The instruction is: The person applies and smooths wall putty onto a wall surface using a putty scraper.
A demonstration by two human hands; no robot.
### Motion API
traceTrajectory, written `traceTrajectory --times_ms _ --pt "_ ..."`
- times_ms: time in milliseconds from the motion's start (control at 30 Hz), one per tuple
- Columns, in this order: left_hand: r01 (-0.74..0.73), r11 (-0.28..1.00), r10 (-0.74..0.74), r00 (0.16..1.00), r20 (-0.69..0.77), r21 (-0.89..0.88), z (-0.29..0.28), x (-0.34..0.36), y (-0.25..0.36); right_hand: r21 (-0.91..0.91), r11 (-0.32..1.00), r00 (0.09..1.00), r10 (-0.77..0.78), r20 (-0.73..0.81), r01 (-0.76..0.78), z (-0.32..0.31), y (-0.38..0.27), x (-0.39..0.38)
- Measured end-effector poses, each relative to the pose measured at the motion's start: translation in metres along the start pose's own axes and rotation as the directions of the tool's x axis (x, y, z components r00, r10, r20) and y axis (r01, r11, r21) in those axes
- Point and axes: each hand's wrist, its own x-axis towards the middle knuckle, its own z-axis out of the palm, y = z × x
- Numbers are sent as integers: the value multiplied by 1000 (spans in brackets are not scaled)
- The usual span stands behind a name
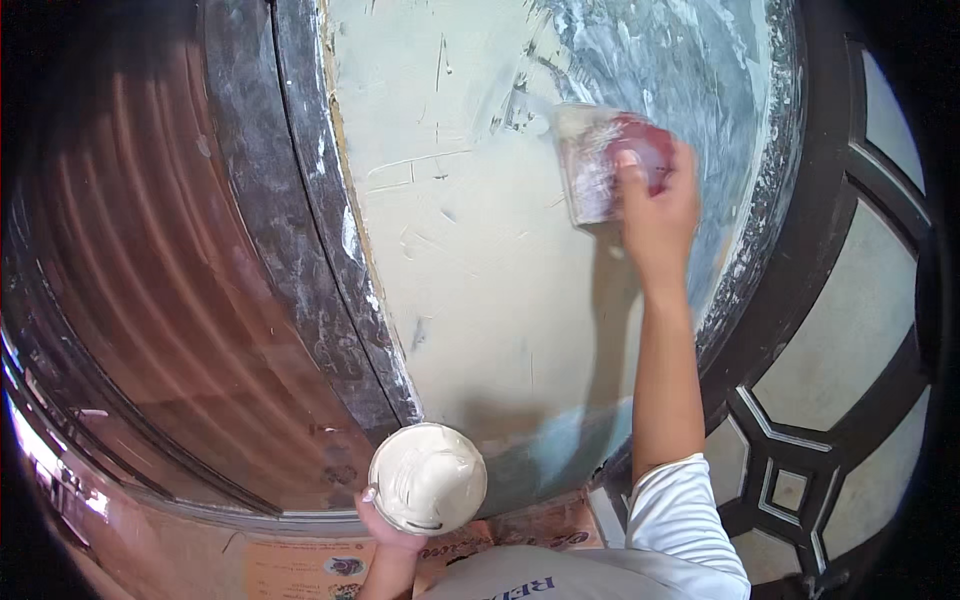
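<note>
My right hand [662,212] is closed around the dark red grip of a wide putty spreader [592,180], blurred by motion, its blade smeared with pale filler. The blade lies at the surface of a tall panel [470,290]; whether it touches all along its edge I cannot tell. Cream filler coats the left and middle of that panel, while the upper right shows a streaky blue-grey area [690,60]. Low down, close to my body, my left hand [392,528] grips a round tub [374,468] from its left side. Cream filler [440,478] inside the tub faces me.
Left of the panel runs a dark frame [300,220] spotted with white, then a reddish-brown glossy panel [170,250]. Right of it stands a dark lattice [800,430] with pale panes. Printed orange sheets [300,570] lie below, near my body.
</note>
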Motion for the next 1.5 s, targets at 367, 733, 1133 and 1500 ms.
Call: traceTrajectory --times_ms 367,733,1133,1500 --pt "20 999 -21 1000 12 45 -4 -5 1 -106 983 989 -143 49 147 32 -43 10" --pt "-16 998 18 999 -38 57 -11 -13 9 -83 983 986 -166 -7 165 36 -52 31" --pt "5 999 -4 1000 -19 40 -10 -26 13 217 928 908 210 363 -301 -28 39 -149" --pt "85 990 -87 996 17 111 0 -35 -10 221 777 802 531 272 -589 -105 106 -197"
